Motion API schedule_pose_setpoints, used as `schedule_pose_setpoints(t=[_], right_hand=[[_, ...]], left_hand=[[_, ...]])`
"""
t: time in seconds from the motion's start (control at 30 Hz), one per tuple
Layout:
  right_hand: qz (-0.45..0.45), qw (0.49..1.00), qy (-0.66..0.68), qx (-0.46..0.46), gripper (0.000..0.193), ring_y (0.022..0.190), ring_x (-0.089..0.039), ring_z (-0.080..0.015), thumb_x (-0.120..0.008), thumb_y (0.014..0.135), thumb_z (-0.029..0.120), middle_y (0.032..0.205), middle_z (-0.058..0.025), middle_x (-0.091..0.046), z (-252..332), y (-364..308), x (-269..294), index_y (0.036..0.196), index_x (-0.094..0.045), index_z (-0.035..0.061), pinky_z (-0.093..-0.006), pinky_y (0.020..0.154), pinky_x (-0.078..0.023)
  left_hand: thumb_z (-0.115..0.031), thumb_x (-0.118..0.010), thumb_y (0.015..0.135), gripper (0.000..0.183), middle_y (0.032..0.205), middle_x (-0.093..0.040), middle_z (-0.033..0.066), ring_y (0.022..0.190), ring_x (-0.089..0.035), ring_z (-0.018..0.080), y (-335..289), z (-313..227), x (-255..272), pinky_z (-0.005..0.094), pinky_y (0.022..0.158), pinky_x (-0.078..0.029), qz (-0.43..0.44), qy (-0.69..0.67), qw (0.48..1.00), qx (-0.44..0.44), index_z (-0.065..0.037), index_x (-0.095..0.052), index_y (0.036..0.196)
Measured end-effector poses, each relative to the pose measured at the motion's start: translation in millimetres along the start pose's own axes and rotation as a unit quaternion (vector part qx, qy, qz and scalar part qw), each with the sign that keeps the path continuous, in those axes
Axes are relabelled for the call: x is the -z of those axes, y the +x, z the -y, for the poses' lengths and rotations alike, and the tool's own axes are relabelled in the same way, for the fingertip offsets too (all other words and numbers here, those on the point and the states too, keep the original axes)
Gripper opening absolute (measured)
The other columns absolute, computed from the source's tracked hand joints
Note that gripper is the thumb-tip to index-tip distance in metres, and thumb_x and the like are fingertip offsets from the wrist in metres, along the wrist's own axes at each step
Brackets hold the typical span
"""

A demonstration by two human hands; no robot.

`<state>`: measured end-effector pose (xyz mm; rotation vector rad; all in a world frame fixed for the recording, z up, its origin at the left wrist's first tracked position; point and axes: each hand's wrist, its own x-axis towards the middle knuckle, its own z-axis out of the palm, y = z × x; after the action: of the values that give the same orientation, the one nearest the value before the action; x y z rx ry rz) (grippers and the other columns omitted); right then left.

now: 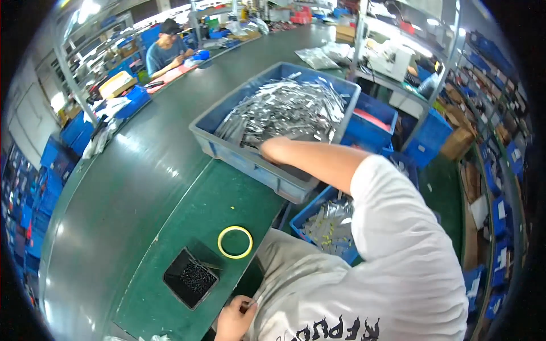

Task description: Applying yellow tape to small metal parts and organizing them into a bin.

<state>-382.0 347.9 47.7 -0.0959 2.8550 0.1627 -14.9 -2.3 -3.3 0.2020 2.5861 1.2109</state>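
My right arm stretches into a large blue-grey plastic bin (239, 166) heaped with thin shiny metal strips (284, 111). The right hand (274, 150) is down at the near side of the heap; its fingers are hidden or blurred. Close to my body at the bench edge, my left hand (234, 319) is closed, thumb and fingers curled together around something too small to name. Near it on the green bench top stands a black square box (177, 287) with many small dark pieces, perhaps screws. Beside the box lies a yellow tape roll (220, 243).
A lower blue crate (298, 221) with flat grey parts and plastic bags stands by my legs. More blue crates (378, 113) and a metal rack post (359, 40) are on the right. Across the bench (142, 170) another person (165, 51) sits working.
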Motion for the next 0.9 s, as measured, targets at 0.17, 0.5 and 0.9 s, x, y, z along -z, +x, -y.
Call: schedule_pose_setpoints(t=[0.17, 0.5, 0.9], right_hand=[[0.024, 0.993, -0.025, 0.109, 0.031, 0.087, -0.070, -0.0345, -0.072, 0.077, 0.029, 0.098, -0.0161, -0.074, -23, -12, 10, 0.100, -0.077, 0.0099, -0.0449, 0.077, -0.054], [-0.305, 0.874, 0.375, 0.051, 0.031, 0.072, -0.060, -0.0197, -0.070, 0.086, 0.031, 0.078, -0.0112, -0.068, -64, -22, 50, 0.091, -0.069, 0.0006, -0.0367, 0.066, -0.046], [-0.329, 0.494, 0.778, 0.208, 0.013, 0.069, -0.050, -0.0082, -0.064, 0.094, 0.016, 0.078, -0.0004, -0.056, 16, -149, 77, 0.093, -0.058, 0.0044, -0.0251, 0.060, -0.039]], left_hand=[[-0.018, -0.075, 0.086, 0.024, 0.081, -0.071, 0.0130, 0.070, -0.068, 0.0155, 6, 1, 5, 0.0292, 0.066, -0.053, 0.046, -0.090, 0.995, 0.010, -0.001, -0.066, 0.099], [-0.025, -0.075, 0.085, 0.027, 0.079, -0.071, 0.0151, 0.070, -0.071, 0.0310, 9, 3, 6, 0.0378, 0.063, -0.055, 0.042, -0.054, 0.997, -0.032, -0.004, -0.064, 0.099], [-0.009, -0.070, 0.092, 0.017, 0.088, -0.070, 0.0053, 0.079, -0.062, 0.0098, -13, 1, -2, 0.0264, 0.074, -0.052, -0.015, -0.227, 0.974, 0.005, 0.002, -0.068, 0.104]])
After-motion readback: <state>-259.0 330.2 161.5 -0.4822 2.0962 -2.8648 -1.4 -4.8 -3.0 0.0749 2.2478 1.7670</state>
